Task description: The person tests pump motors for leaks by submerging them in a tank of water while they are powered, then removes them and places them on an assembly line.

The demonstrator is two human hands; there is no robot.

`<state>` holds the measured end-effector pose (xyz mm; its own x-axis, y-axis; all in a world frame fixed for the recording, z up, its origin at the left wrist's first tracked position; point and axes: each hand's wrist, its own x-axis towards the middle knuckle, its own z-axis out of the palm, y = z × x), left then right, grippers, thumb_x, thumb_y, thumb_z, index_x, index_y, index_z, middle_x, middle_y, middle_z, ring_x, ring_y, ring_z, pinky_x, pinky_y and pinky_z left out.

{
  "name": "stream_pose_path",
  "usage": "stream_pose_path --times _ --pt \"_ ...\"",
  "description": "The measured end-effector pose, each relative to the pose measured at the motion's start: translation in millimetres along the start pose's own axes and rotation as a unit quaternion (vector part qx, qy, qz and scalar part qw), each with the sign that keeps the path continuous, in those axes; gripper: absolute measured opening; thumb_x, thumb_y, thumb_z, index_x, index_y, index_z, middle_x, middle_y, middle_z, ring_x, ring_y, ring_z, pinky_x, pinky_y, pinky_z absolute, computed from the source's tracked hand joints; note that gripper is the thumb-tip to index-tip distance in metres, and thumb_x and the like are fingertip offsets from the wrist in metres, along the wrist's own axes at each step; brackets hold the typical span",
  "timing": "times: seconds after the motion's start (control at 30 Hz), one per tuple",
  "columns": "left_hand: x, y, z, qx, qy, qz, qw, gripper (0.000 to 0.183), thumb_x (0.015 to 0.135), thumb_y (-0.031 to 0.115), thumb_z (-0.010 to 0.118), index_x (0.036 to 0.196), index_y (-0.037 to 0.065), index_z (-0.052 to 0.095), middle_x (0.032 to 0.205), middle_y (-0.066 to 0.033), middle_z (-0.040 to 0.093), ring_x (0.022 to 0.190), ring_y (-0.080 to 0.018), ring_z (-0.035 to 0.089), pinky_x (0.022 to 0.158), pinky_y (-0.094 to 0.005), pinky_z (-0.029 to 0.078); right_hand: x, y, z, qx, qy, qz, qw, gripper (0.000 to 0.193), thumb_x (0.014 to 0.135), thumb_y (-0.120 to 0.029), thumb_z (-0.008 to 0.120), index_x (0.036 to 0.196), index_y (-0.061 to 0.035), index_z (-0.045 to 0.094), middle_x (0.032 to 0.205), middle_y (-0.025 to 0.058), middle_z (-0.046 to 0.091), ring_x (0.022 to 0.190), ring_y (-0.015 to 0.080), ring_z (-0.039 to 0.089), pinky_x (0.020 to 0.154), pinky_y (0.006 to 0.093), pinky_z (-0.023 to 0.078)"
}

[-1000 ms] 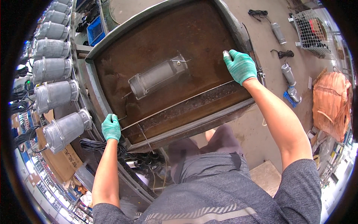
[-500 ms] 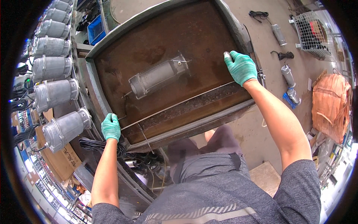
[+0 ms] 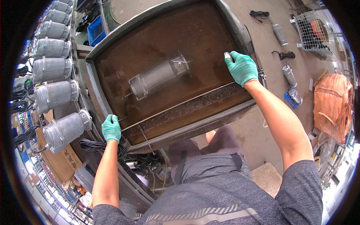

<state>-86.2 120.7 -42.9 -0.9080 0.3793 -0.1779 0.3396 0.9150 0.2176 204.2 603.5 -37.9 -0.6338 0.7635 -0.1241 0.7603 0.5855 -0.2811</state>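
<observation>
- Inside the grey-rimmed tank (image 3: 195,126), a grey cylindrical housing (image 3: 159,77) is lying on its side near the middle, slanting from nearer the left edge toward the far right corner; it is showing through what looks like brownish liquid.
- Along the left edge, close to the near left corner, the left hand (image 3: 111,128) is resting in a green glove, its fingers curling inward; whether they are pinching anything cannot be told.
- Just beside that hand, a thin dark strand (image 3: 123,119) is bending over the tank's inside.
- By the right edge, toward the near side, the right hand (image 3: 242,67) is hovering or resting in a matching glove, its thumb pointing toward the far left and its fingers folding under; their undersides are hidden, so what they are pinching, if anything, cannot be told.
- Between the two hands, a thin pale strip (image 3: 180,105) is running across the tank, well apart from the housing and nearer the near edge.
- Beyond the left edge, a row of similar grey housings (image 3: 56,96) is standing, with black cable (image 3: 92,145) lying coiled by the near left corner.
- Past the right edge, two slimmer grey cylinders (image 3: 279,35) are lying on the floor (image 3: 251,135), near a wire basket (image 3: 309,32) and an orange-brown sack (image 3: 332,107).
</observation>
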Motion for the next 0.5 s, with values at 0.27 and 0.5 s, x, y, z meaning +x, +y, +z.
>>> stream_pose_path --times 0.27,0.5 --pt "-0.3 -2.5 0.6 -0.002 0.0 0.007 1.0 0.029 0.102 0.03 0.058 0.093 0.005 0.069 0.086 -0.0277 0.065 0.082 -0.0499 0.062 0.071 -0.052 0.049 -0.5 -1.9 -2.4 0.002 -0.007 -0.002 1.0 0.044 0.106 -0.046 0.052 0.089 -0.01 0.07 0.085 0.0219 0.072 0.08 0.0425 0.071 0.075 0.0517 0.058" --pt "0.0 -0.7 0.0 -0.003 -0.005 0.0 1.0 0.028 0.102 0.029 0.058 0.093 0.004 0.068 0.086 -0.0277 0.065 0.081 -0.05 0.062 0.07 -0.0519 0.049 0.1 -0.5 -0.6 0.001 -0.002 -0.003 1.0 0.044 0.106 -0.045 0.051 0.089 -0.0099 0.07 0.085 0.0223 0.072 0.08 0.0427 0.072 0.075 0.0515 0.058"
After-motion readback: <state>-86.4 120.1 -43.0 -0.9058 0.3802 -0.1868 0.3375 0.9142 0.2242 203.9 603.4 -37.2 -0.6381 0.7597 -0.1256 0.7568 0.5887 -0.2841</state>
